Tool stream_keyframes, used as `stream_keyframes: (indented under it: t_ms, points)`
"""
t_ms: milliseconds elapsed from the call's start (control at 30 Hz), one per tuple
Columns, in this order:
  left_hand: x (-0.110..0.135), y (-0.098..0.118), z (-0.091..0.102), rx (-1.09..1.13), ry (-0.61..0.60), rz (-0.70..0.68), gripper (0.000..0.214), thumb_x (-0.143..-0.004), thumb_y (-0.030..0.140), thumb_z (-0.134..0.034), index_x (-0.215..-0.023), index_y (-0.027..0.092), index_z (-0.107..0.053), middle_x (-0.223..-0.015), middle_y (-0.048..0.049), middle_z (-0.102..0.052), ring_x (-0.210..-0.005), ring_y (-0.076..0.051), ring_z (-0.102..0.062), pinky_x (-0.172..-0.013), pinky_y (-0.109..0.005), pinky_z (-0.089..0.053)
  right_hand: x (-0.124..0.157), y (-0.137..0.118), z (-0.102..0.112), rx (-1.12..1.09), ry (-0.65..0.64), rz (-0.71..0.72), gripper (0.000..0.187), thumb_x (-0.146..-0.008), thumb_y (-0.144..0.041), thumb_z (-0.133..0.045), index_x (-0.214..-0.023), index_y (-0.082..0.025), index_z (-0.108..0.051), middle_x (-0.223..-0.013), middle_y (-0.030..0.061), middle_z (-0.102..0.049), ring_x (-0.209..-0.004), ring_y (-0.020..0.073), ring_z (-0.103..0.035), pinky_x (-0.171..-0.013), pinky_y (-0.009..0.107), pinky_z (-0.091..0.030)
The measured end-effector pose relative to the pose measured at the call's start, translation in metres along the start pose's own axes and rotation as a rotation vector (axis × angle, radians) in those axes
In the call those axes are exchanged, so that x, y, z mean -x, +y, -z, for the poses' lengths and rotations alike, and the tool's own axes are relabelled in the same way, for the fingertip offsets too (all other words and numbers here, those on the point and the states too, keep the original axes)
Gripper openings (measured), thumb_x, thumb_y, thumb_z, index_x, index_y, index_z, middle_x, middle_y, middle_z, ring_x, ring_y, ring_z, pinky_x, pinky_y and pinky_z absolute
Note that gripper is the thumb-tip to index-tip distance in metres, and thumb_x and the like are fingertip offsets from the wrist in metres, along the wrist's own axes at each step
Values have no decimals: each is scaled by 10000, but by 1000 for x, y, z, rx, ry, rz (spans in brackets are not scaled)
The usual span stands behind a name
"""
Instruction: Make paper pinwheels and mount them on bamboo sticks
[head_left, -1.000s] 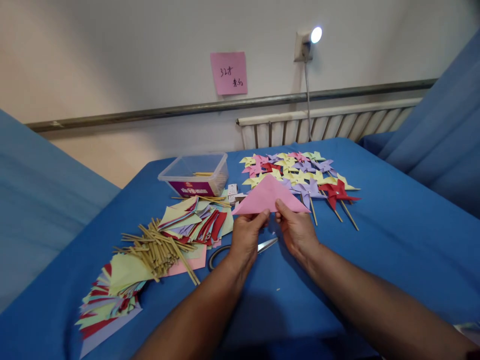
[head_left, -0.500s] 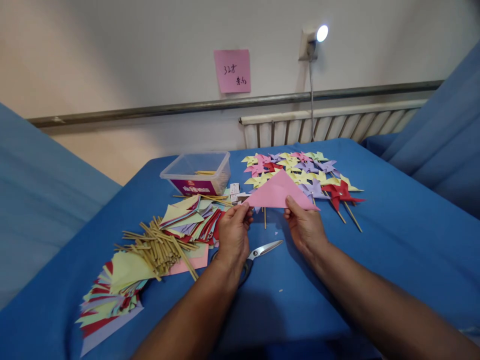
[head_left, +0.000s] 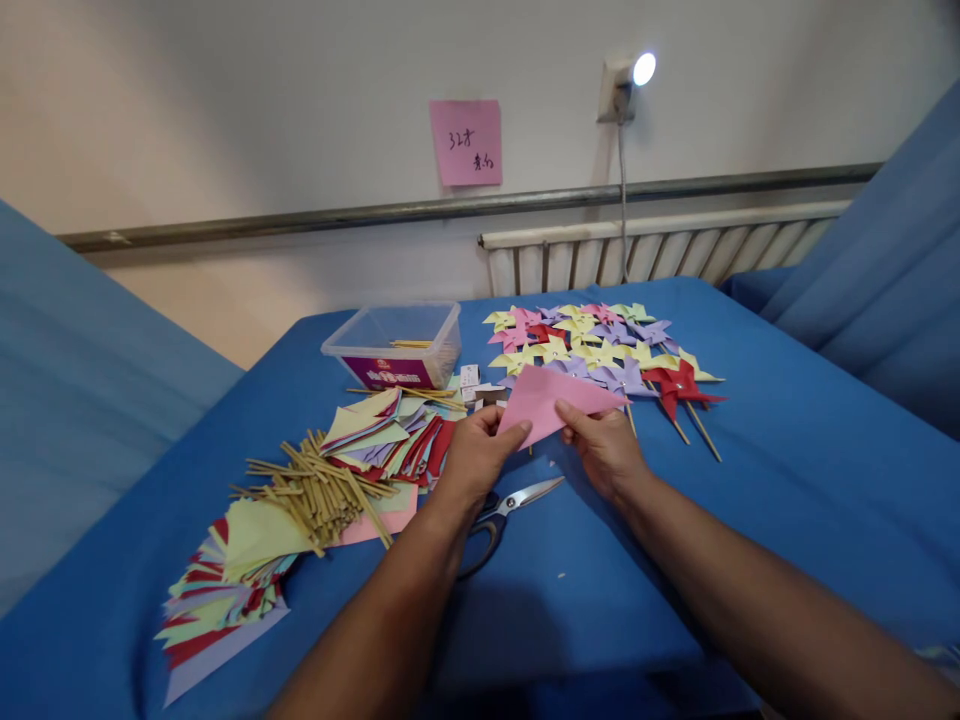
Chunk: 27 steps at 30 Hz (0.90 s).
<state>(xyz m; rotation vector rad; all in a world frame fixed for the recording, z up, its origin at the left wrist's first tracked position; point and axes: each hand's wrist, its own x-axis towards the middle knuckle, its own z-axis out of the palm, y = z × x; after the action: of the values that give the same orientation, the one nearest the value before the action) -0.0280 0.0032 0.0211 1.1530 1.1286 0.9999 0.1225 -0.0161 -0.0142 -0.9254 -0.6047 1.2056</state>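
Note:
A pink sheet of paper (head_left: 551, 393), folded into a triangle, is held above the table between both hands. My left hand (head_left: 480, 445) pinches its left corner, thumb on top. My right hand (head_left: 602, 438) grips the lower right edge with the thumb pressed on the paper and the fingers beneath. Under the hands, scissors (head_left: 504, 515) with dark handles lie on the blue cloth, blades pointing right; my left wrist overlaps part of a handle. Just behind the paper are finished paper pinwheels (head_left: 619, 375) on sticks, in pink, yellow, purple, red and green.
Left of my hands lie a pile of thin sticks (head_left: 322, 495) and stacks of coloured paper (head_left: 405, 440); another fanned stack (head_left: 225, 600) is nearer. A clear plastic box (head_left: 394, 350) holding sticks stands behind, with small boxes (head_left: 480, 385) beside it. Blue curtains (head_left: 885, 260) hang at both sides.
The pink paper has turned and tilted, its left side now lower. My left hand has moved slightly right, and more of the scissors' handles shows.

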Motion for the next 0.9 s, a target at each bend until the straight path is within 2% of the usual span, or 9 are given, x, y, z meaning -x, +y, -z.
stream_keyframes:
  t_ms: [133, 233, 367, 567, 667, 733, 800, 900]
  points:
    - [0, -9, -7, 29, 50, -27, 322, -543, 376, -824, -682, 134, -664, -648, -15, -645, -577, -116, -526, -559, -226, -387, 6, 10, -6, 67, -114, -77, 304, -594, -359, -851, -690, -141, -662, -536, -24, -598, -466, 89, -474, -474, 237, -351]
    - [-1, -11, -7, -12, 65, -36, 319, -558, 389, -815, -642, 137, -638, -613, 3, -611, -559, -100, -490, -542, -215, -362, 6, 15, -6, 95, -140, -91, 318, -622, -386, -832, -641, -145, -626, -499, -38, -564, -433, 77, -442, -452, 228, -319]
    - [-2, -8, -3, -56, 86, -37, 326, -550, 396, -816, -655, 140, -642, -601, 10, -597, -542, -98, -472, -520, -214, -342, -3, 11, 2, 85, -46, -40, 376, -639, -424, -815, -574, -169, -545, -451, -56, -523, -416, 72, -412, -449, 224, -305]
    - [-3, -5, 2, -88, 100, -44, 318, -541, 399, -814, -637, 141, -654, -600, 0, -603, -543, -108, -480, -525, -221, -341, -25, -13, 22, -32, 150, 90, 373, -614, -406, -830, -588, -181, -533, -477, -69, -493, -426, 65, -397, -418, 210, -298]
    - [-4, -8, 3, -99, 118, -50, 318, -567, 407, -797, -703, 142, -685, -641, -15, -635, -567, -128, -512, -537, -229, -359, -26, -20, 23, -136, 228, 54, 365, -601, -417, -835, -660, -178, -566, -559, -63, -540, -443, 55, -421, -407, 190, -318]
    - [-5, -10, 1, -125, 157, -90, 301, -594, 404, -780, -728, 148, -693, -656, -15, -644, -578, -133, -520, -545, -232, -369, -21, -19, 18, -165, 171, -43, 381, -596, -441, -836, -722, -177, -592, -636, -50, -590, -454, 51, -449, -396, 180, -321]
    - [-3, -11, -2, -168, 188, -156, 271, -614, 391, -771, -729, 155, -700, -661, -12, -648, -590, -136, -524, -555, -232, -379, -14, -13, 11, -152, 32, -142, 386, -588, -426, -846, -751, -173, -605, -674, -38, -616, -472, 55, -477, -402, 178, -338]
    - [3, -9, -7, -164, 131, -189, 293, -627, 399, -772, -776, 153, -719, -693, -21, -671, -610, -143, -548, -574, -237, -404, -8, -5, 2, -154, -78, -188, 374, -571, -377, -866, -740, -169, -605, -582, -55, -579, -465, 61, -475, -411, 177, -338]
